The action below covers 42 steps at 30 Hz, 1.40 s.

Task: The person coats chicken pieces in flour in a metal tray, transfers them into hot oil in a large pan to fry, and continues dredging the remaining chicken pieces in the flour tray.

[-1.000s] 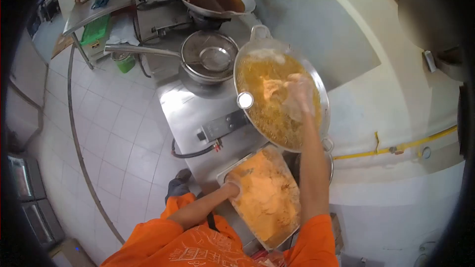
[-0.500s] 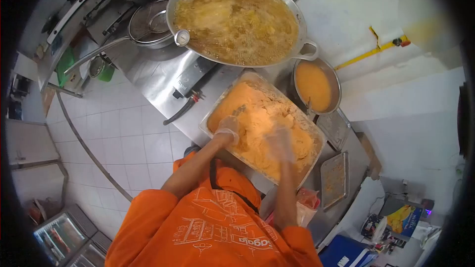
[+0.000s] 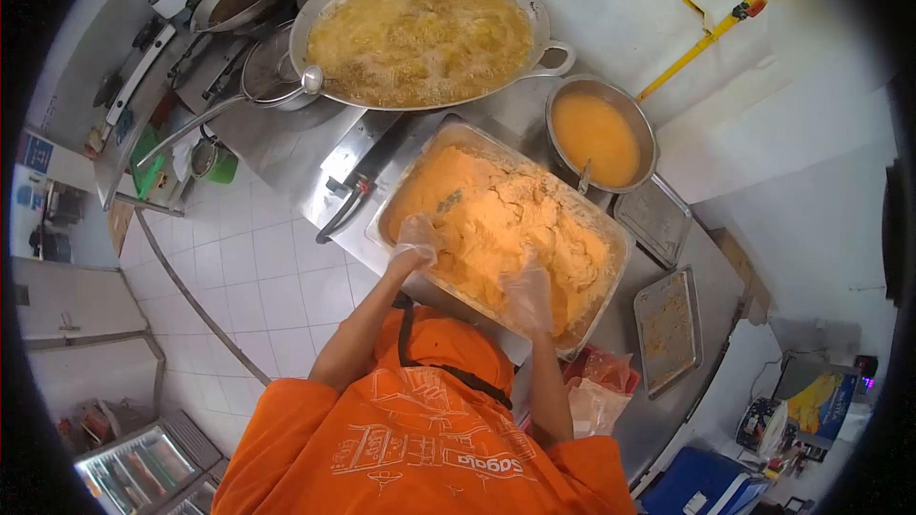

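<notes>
A deep rectangular metal tray (image 3: 604,310) holds a heap of orange-tinted flour (image 3: 496,205), clumpy toward the middle and right. My left hand (image 3: 417,236), in a clear plastic glove, is at the tray's near left side, touching the flour. My right hand (image 3: 528,294), gloved the same way, reaches over the near rim into the heap and is slightly smeared. Flour and blur hide the fingers of both hands, so whether they grip anything does not show.
Beyond the tray a wide pan (image 3: 420,38) of bubbling oil sits on the stove. A pot of orange batter (image 3: 596,141) stands to its right. A strainer (image 3: 272,67) lies left of the oil pan. Flat metal trays (image 3: 668,334) and a red plastic bag (image 3: 603,374) are at right.
My right hand has drawn back toward the tray's near side and is less blurred. My left hand stays at the left side. The whole view has shifted slightly.
</notes>
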Each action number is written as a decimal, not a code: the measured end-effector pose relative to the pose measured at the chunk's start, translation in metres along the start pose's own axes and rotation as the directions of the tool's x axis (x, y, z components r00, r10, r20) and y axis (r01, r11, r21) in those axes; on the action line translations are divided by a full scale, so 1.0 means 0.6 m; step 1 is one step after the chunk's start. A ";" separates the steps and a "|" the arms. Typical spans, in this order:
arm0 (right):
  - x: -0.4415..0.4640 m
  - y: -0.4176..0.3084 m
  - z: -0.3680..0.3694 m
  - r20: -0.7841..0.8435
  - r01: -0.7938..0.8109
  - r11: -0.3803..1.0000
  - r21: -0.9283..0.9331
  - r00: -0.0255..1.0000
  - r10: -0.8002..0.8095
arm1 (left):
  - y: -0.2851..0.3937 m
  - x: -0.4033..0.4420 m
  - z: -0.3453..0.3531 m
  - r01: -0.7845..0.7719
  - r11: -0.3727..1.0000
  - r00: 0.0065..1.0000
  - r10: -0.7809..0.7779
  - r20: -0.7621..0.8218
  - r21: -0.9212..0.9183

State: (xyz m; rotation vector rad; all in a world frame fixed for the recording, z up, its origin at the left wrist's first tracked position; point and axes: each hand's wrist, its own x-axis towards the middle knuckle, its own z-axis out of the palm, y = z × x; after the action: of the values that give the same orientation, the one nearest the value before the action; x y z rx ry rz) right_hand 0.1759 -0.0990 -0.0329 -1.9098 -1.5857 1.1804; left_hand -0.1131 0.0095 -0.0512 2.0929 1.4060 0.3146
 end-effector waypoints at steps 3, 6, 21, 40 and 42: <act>-0.013 -0.050 0.025 0.033 0.234 0.628 -0.742 0.948 -0.315 | 0.054 -0.005 -0.015 -0.032 0.806 0.988 -0.065 0.141 0.592; -0.007 -0.058 0.044 0.066 0.258 0.328 -0.909 0.865 -0.497 | 0.042 0.001 -0.006 -0.026 0.822 0.983 -0.082 0.164 0.569; -0.063 -0.134 -0.016 -0.350 0.250 0.968 -0.022 0.905 -0.242 | -0.067 0.049 0.030 -0.183 0.947 0.983 0.171 -0.068 -0.265; -0.041 -0.190 -0.128 -0.277 -0.059 0.995 -0.087 0.960 0.032 | 0.046 0.125 -0.001 -0.134 0.973 0.913 0.047 0.405 0.190; -0.049 -0.267 -0.182 -0.238 -0.055 0.998 -0.040 0.970 0.044 | 0.072 0.113 0.036 -0.255 0.923 0.914 0.132 0.385 0.289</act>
State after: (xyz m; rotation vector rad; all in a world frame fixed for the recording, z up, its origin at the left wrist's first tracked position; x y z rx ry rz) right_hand 0.1652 -0.0581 0.1584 -2.0440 -1.4565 0.9013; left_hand -0.0415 0.0518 -0.0514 2.4204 1.0869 -0.2436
